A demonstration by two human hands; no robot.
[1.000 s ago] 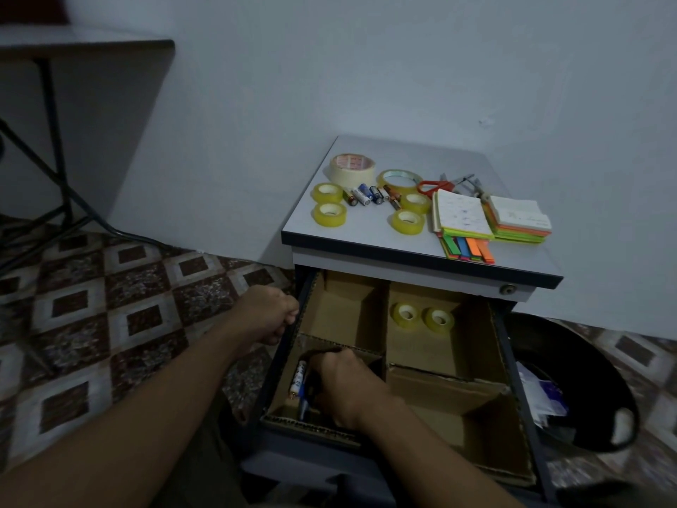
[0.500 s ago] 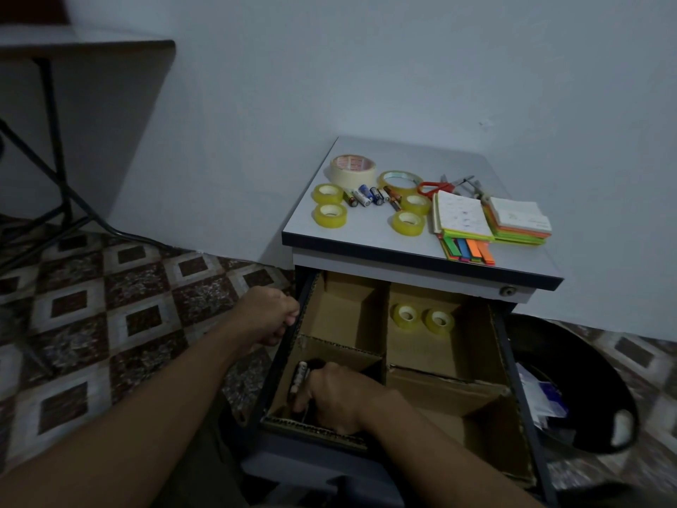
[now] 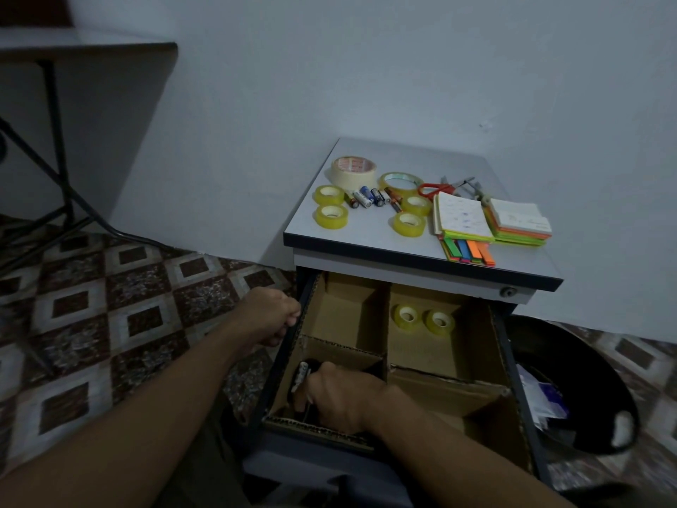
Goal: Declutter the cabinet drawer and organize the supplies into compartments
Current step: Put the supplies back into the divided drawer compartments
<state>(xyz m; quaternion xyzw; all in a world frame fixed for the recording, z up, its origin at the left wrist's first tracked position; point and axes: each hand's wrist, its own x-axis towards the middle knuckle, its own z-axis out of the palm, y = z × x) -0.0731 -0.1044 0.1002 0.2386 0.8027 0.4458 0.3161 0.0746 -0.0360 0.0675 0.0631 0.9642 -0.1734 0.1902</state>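
Head view, looking down into the open drawer (image 3: 514, 375) of a small cabinet (image 3: 366, 236) set against the wall. My left hand (image 3: 273, 317) is outside the drawer on its left side, fingers curled over the top edge of the left wall and gripping it. My right hand (image 3: 340, 395) is inside the near-left compartment (image 3: 340, 355), knuckles up, fingers bent down among dark pen-like items; a white-labelled marker (image 3: 302, 375) lies just beside the fingertips. Whether those fingers are clamped on anything or only resting there, I cannot tell. Cardboard dividers (image 3: 386, 324) split the drawer into compartments. The far-right compartment holds two small yellow tape rolls (image 3: 406, 317), standing side by side. On the cabinet top, from left to right: a pair of yellow tape rolls (image 3: 331, 216), a wide masking tape roll (image 3: 353, 170) behind them, a row of batteries (image 3: 368, 197), a large clear tape ring (image 3: 399, 181), two more yellow rolls (image 3: 409, 224), red-handled scissors (image 3: 436, 188), a notepad (image 3: 463, 216) lying on coloured sticky flags (image 3: 469, 251), and a stack of coloured note pads (image 3: 520, 223) at the right edge. A black bin (image 3: 571, 379) with papers in it stands on the tiled floor (image 3: 139, 320) just right of the drawer.
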